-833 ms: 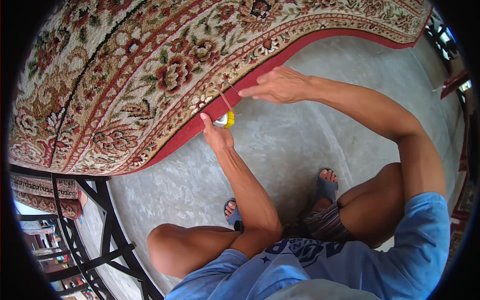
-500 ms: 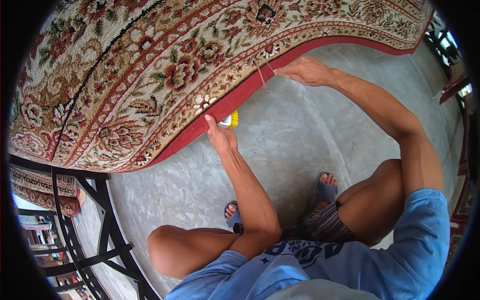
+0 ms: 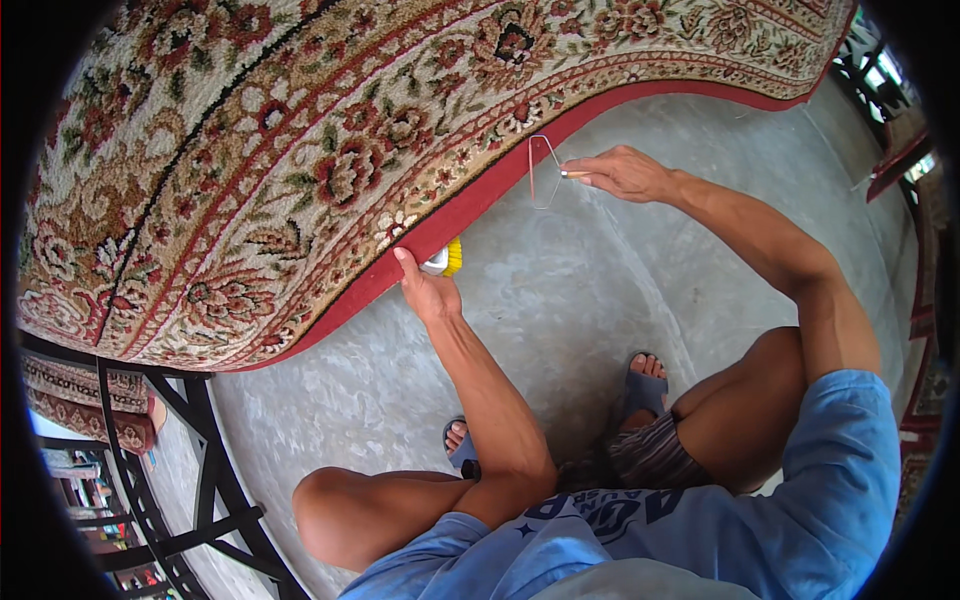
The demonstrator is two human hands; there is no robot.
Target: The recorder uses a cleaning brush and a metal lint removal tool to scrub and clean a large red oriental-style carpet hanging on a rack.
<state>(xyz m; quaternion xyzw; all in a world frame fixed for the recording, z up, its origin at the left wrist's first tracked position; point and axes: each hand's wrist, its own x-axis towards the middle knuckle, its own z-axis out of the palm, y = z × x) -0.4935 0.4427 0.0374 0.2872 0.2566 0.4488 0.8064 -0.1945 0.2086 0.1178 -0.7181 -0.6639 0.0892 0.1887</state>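
A thick floral carpet [image 3: 350, 170] with a red border hangs in a curve across the far side. My left hand [image 3: 432, 293] is closed at its lower edge, the thumb on the red border and the other fingers mostly hidden. A scrub brush [image 3: 436, 262] with a white body and yellow bristles juts out beside that thumb and seems held in the same hand. To the right, my right hand [image 3: 625, 175] grips the wooden handle of a wire-loop tool [image 3: 545, 207]. Its thin angular loop overlaps the red border in view; contact cannot be made out.
Grey concrete floor [image 3: 540, 320] lies below the carpet. A dark metal frame [image 3: 205, 440] stands at the left, beside another folded carpet [image 3: 95, 395]. More frames and carpets line the far right. My sandalled feet [image 3: 645, 385] are under me.
My right hand has drawn the wire loop back and slightly down from the border, turning it so the loop shows more fully. The left hand keeps its place at the edge; the view has shifted slightly.
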